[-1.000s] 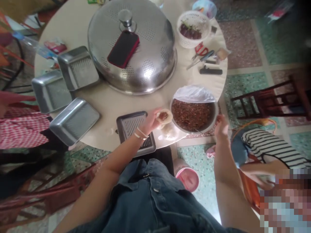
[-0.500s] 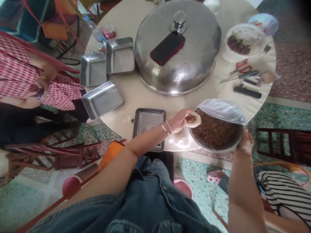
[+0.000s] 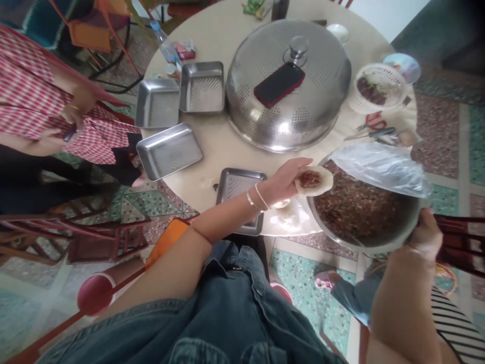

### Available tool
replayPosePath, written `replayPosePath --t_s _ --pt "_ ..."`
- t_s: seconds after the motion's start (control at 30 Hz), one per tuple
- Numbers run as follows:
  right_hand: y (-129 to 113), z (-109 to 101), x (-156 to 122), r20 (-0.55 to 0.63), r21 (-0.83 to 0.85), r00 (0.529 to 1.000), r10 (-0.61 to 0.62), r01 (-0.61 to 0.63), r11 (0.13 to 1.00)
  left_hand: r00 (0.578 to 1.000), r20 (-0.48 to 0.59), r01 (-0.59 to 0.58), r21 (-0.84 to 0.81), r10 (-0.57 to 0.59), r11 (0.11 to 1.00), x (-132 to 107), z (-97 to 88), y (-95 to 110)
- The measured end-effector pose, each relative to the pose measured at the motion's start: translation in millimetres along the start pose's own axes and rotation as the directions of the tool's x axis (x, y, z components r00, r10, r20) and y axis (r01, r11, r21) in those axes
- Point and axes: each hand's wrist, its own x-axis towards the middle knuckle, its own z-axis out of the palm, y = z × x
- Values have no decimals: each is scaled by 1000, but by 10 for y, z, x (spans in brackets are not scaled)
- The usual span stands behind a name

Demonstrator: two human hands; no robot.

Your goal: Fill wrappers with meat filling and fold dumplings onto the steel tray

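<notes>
1. Your left hand [image 3: 284,182] is partly closed, its fingers pinching the near edge of a round dough wrapper [image 3: 325,185], which is tilted and carries a mound of reddish-brown filling [image 3: 308,179].
2. Your right hand [image 3: 427,235] is closed on the right rim of a metal bowl [image 3: 412,220]; some of its fingers are hidden.
3. That bowl sits between your two hands, holding a brown chopped mixture [image 3: 352,207], with a clear plastic sheet [image 3: 382,167] over its far side. Its left rim is just beside the wrapper; you cannot tell whether they touch.
4. Just nearer you than the left hand, whitish pieces [image 3: 284,211] lie on the worktop [image 3: 210,149], too blurred to name.
5. Left of that hand, partly under your forearm, is a ridged metal tray [image 3: 242,184].
6. Farther left stand three rectangular metal pans [image 3: 170,151].
7. Beyond the left hand, a perforated steel dome cover [image 3: 291,126] bears a red-cased smartphone [image 3: 279,84].
8. Beyond the right hand, well apart, is a white plastic basket [image 3: 356,102].
</notes>
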Motion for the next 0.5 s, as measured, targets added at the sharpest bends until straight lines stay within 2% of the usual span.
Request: replayPosePath --t_s 0.1,0.2,0.37,0.43,0.5 --pt "-98 161 -207 98 92 995 -16 7 996 999 14 -52 -21 52 998 -425 -29 214" --pt "-171 440 -488 225 162 974 17 -54 985 995 -22 -96 -28 95 995 -829 -174 429" --pt "-204 1050 -1082 368 179 924 107 -183 967 985 -112 -137 -23 134 990 -1366 -601 829" --pt "-206 1299 -1319 400 175 909 115 -199 964 978 -147 -152 -26 147 988 -1546 -787 1007" --pt "-211 1538 -1546 435 188 898 73 -169 967 971 -176 -169 -32 161 985 -1710 -974 1187"
